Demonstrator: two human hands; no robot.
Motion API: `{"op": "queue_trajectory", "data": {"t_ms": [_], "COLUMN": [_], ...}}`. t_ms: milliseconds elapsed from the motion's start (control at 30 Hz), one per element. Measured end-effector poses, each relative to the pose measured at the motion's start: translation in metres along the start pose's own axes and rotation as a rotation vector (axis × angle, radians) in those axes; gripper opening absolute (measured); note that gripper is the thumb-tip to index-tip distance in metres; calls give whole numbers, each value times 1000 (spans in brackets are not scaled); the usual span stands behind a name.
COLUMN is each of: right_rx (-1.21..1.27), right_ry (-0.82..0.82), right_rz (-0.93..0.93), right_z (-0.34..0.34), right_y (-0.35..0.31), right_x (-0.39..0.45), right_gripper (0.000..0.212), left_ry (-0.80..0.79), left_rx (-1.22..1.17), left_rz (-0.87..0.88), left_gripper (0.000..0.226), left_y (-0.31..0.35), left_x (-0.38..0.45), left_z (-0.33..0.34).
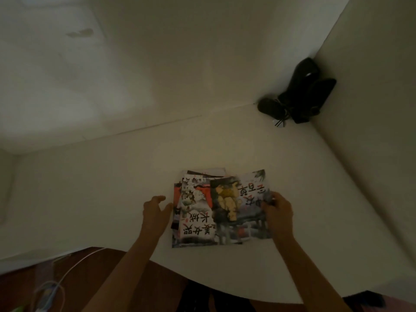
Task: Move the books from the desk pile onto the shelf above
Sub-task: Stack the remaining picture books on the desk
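A loose pile of thin illustrated books (195,212) lies on a white shelf surface (101,199), covers up and fanned out. The top book (243,208) shows a yellow figure and large characters and sticks out to the right. My right hand (278,210) grips that top book at its right edge, thumb over the cover. My left hand (156,209) hovers at the pile's left edge with fingers spread and relaxed, thumb close to the books; contact is unclear.
Black objects with cords (299,95) sit in the far right corner where two white walls meet. The shelf's curved front edge (202,282) runs below the books. Below it lie a dark wooden surface (45,278) and a white cable (67,273).
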State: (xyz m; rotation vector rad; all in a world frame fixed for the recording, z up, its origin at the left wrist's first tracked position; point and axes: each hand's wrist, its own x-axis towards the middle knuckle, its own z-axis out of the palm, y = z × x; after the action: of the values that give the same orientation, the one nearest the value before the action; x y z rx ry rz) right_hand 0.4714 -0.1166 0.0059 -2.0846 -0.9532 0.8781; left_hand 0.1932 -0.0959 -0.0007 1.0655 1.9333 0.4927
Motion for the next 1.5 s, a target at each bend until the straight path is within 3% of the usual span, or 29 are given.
{"op": "queue_trajectory", "data": {"t_ms": [133,233,267,333,467,500,600,700,800,967,1100,1167,1233,1333,1500], "right_rx": [-463,-871,-916,-955,-537,-427,-226,-124,7,195,243,221,201,271,215], "right_ry": [-426,-431,-514,-635,-314,-261,-242,-233,-186,-176,-174,-173,-150,-120,-139], "right_rz": [-419,-1022,-1057,-799,-202,-105,61,130,224,331,378,338,308,324,135], "right_z": [-11,34,50,68,41,33,26,38,48,46,32,27,21,5,-20], "right_y": [-40,-73,-79,-81,-43,-32,-11,-7,-10,-6,-1,3,10,19,9], "right_x": [18,10,3,-1,5,3,-10,-21,-23,-23,-23,-26,-28,-25,-4], "right_gripper": [32,34,38,44,16,9,18,23,44,27,18,19,18,18,21], "left_ry": [-17,-40,-41,-29,-30,-45,-66,-62,-82,-208,-298,-300,-271,-219,-255], "left_rx": [-4,-14,-14,-23,-42,-41,-31,55,80,4,-9,12,-14,-77,-36], "left_rz": [14,14,18,22,67,57,21,18,19,73,79,69,61,10,6], "left_gripper": [31,29,29,29,27,28,12,24,22,4,42,47,42,15,9], "left_y": [0,3,4,6,17,21,26,29,32,30,12,-4,4,15,28], "left_x": [0,0,0,1,0,0,0,2,0,-5,-1,5,-3,-9,-7], "left_z": [-4,-2,-1,-1,8,11,24,29,28,30,44,51,42,27,11]}}
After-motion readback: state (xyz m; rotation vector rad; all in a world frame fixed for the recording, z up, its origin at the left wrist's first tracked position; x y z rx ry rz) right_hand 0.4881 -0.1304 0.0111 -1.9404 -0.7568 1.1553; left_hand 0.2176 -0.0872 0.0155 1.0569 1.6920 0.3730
